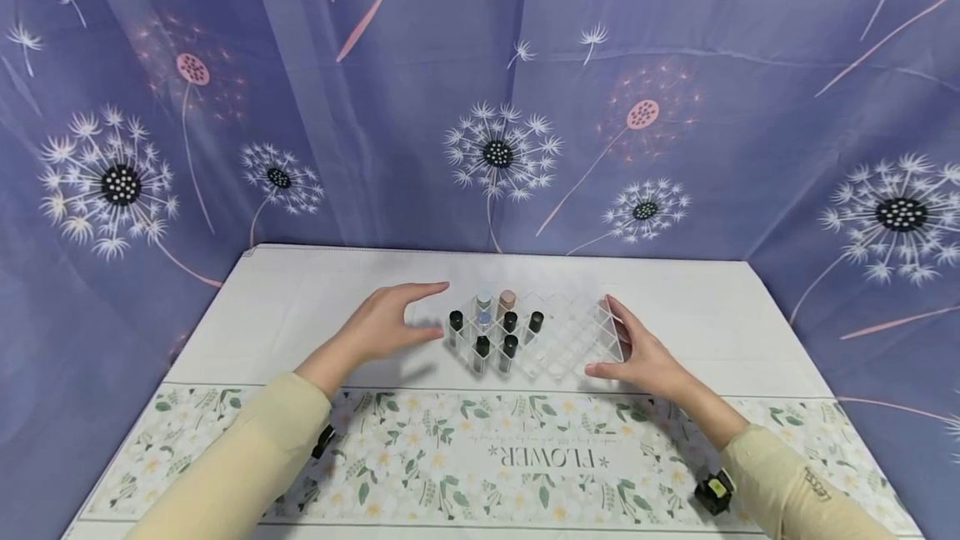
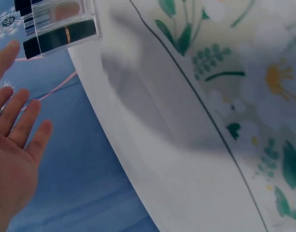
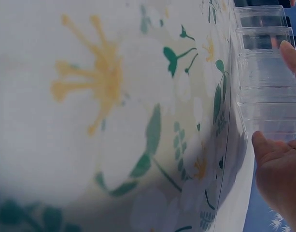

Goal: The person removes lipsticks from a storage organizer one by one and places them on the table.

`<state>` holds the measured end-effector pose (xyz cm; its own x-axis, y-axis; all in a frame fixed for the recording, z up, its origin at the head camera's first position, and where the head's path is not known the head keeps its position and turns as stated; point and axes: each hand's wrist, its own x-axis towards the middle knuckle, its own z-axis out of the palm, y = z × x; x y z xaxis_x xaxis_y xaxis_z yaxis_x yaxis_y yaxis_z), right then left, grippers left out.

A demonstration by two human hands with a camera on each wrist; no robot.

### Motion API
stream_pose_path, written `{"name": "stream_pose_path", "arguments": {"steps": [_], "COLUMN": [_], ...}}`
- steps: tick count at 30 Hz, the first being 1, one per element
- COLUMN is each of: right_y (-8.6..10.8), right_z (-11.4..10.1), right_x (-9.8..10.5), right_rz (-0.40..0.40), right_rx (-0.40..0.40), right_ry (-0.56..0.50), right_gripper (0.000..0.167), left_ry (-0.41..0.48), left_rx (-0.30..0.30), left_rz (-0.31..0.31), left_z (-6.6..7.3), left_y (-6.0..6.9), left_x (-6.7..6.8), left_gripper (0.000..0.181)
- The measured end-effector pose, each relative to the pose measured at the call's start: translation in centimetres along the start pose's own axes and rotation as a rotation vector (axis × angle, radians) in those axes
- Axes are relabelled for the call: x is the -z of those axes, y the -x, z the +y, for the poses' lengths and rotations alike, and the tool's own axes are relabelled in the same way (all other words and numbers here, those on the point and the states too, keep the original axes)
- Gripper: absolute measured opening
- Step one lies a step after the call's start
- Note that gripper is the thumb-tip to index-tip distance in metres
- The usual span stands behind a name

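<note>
We had the clear organizer [image 1: 566,348] on the white part of the tabletop [image 1: 697,315], on the far side of the flowered strip [image 1: 420,457], and our right hand [image 1: 648,357] held its right end, thumb at the near corner and fingertips at the far one. Our left hand [image 1: 381,325] hung just beside the left end, thumb and fingers spread apart around nothing. By our judgement things stood partway: the left cells already held dark-capped tubes [image 1: 510,347] and a few pale-topped tubes [image 1: 507,300], while most cells toward the right remained unfilled.
</note>
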<state>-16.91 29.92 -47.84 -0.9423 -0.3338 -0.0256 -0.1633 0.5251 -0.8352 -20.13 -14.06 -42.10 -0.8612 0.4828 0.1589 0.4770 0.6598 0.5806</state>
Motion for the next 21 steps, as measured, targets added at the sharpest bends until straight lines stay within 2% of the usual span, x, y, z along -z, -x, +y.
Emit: {"name": "stream_pose_path", "arguments": {"steps": [8, 15, 21], "right_y": [0.0, 0.0, 0.0], "right_z": [0.0, 0.1, 0.0], "right_x": [0.0, 0.0, 0.0], "right_rz": [0.001, -0.003, 0.0], "right_rx": [0.006, 0.009, 0.007], "right_ry": [-0.011, -0.023, -0.014], "right_gripper": [0.121, 0.12, 0.12], "left_ry": [0.032, 0.072, 0.031], "left_rx": [-0.034, -0.061, -0.076], "left_rz": [-0.005, -0.015, -0.003], "left_z": [0.2, 0.4, 0.7], "left_y": [-1.2, -1.7, -1.9], "left_x": [-0.5, -1.0, -1.2], "left_gripper": [0.059, 0.052, 0.046]}}
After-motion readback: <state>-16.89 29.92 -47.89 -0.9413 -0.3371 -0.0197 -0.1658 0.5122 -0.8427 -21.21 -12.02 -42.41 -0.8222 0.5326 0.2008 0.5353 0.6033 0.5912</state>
